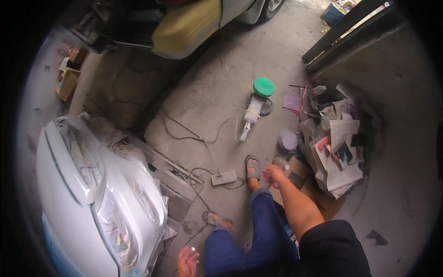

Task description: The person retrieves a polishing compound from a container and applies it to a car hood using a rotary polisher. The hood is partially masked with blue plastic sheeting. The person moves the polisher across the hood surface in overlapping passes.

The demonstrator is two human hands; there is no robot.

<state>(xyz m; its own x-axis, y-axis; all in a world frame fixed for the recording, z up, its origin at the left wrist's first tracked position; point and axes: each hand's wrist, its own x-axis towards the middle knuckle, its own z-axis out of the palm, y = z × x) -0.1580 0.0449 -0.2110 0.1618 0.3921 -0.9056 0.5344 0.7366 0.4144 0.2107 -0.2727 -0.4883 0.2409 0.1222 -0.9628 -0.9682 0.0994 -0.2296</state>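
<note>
My right hand (273, 175) hangs above the floor beside my sandaled foot, close to a clear plastic bottle (281, 163); its fingers are loosely curled and I see nothing in them. My left hand (188, 260) is low in view, left of my knee, with a small white object (193, 249) at its fingertips; whether it is gripped I cannot tell. Ahead of my feet a polisher (253, 110) with a green foam pad (264, 87) lies on the concrete. A power strip (223, 178) with cables lies between it and my left foot.
At left stands a white car's front end (131, 204), partly masked with paper and plastic. Another car with a yellowish bumper (188, 29) is at the top. Right are a lidded can (288, 140), a heap of waste paper (341, 152), cardboard (306, 183) and dark posts (346, 33). Cables cross the floor.
</note>
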